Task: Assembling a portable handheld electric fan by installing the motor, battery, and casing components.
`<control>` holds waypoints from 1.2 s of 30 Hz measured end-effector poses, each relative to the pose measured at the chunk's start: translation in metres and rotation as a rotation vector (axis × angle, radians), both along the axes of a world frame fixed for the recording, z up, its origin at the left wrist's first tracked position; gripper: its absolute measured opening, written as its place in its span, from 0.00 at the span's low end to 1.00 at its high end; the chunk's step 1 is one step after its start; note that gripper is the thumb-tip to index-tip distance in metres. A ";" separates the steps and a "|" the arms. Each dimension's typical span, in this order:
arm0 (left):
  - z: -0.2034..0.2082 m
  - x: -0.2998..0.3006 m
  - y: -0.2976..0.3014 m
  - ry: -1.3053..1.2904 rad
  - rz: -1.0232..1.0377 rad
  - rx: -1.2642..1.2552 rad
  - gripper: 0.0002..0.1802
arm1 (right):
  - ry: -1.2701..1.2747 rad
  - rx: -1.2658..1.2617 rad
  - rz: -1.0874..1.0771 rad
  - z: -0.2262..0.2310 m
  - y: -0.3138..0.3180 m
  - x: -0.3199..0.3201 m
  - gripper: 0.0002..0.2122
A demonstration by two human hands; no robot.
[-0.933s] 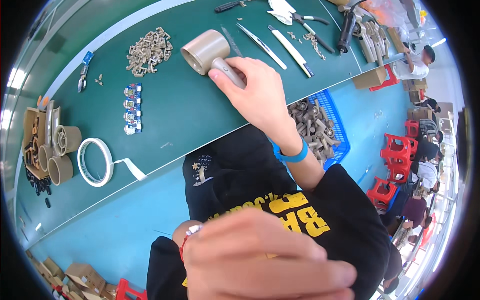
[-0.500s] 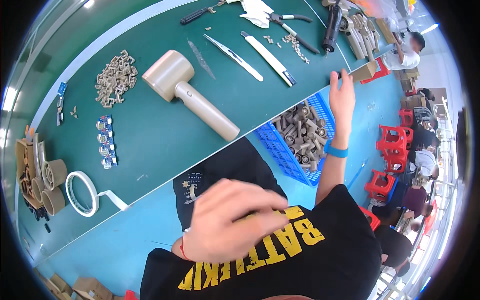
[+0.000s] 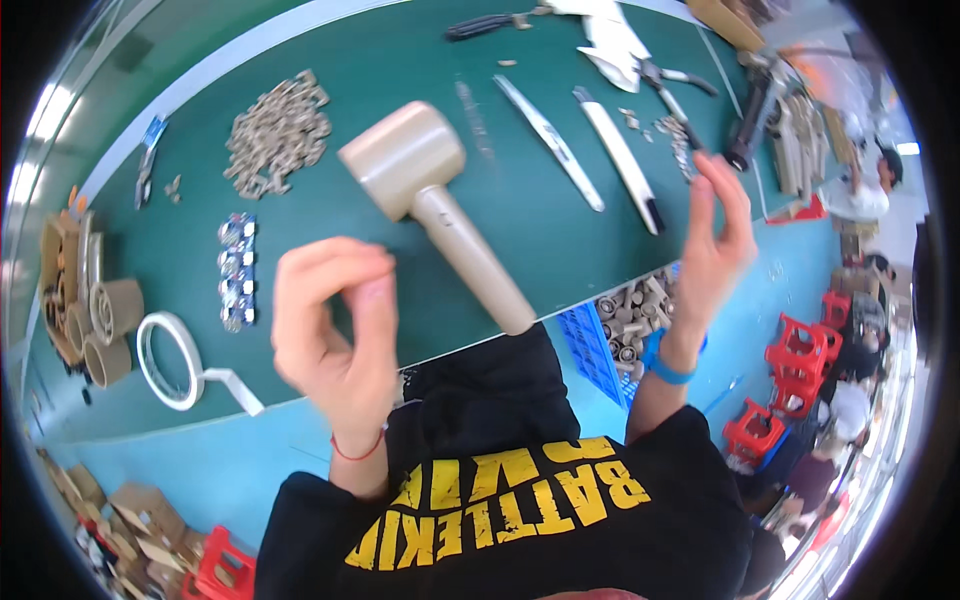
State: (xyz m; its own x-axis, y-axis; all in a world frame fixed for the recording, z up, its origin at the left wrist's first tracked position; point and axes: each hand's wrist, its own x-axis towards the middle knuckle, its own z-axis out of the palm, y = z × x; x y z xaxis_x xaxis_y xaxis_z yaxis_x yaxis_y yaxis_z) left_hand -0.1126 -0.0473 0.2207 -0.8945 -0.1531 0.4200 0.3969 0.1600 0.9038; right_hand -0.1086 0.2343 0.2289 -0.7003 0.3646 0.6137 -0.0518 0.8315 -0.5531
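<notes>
A beige hair dryer (image 3: 470,255) lies on the green table (image 3: 540,265), its wide barrel pointing away and its handle toward the front edge. My left hand (image 3: 335,325) hovers left of the handle, fingers curved and the thumb close to the index tip; nothing shows in it. To the right, my right hand (image 3: 715,235) is raised near the table edge, thumb and fingers apart, holding nothing visible. Silver tweezers (image 3: 550,140) and a white utility knife (image 3: 620,160) lie between the dryer and that hand. A strip of blue circuit boards (image 3: 238,272) lies beyond my left hand.
Small beige parts (image 3: 275,135) are heaped at far left. A white tape roll (image 3: 168,362) lies near the left edge. Pliers (image 3: 675,100) and a black power screwdriver (image 3: 750,125) are at far right. A blue crate (image 3: 592,345) of beige parts stands below the table edge.
My left hand has risen from in front of my chest to above the table, left of the dryer. My right hand's fingers have bent inward. The whole view has shifted.
</notes>
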 end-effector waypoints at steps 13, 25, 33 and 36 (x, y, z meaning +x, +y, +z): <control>0.001 0.001 -0.016 -0.241 -0.206 0.089 0.08 | -0.734 -0.602 0.596 0.028 -0.126 -0.013 0.17; 0.000 0.001 -0.017 -0.228 -0.252 0.089 0.07 | -0.600 -1.267 0.770 0.016 -0.126 -0.003 0.15; 0.001 0.001 -0.017 -0.259 -0.257 0.103 0.07 | -0.582 -1.182 0.761 0.010 -0.131 0.000 0.09; 0.003 0.000 -0.016 -0.262 -0.266 0.091 0.07 | -0.602 -1.207 0.769 0.015 -0.128 -0.001 0.11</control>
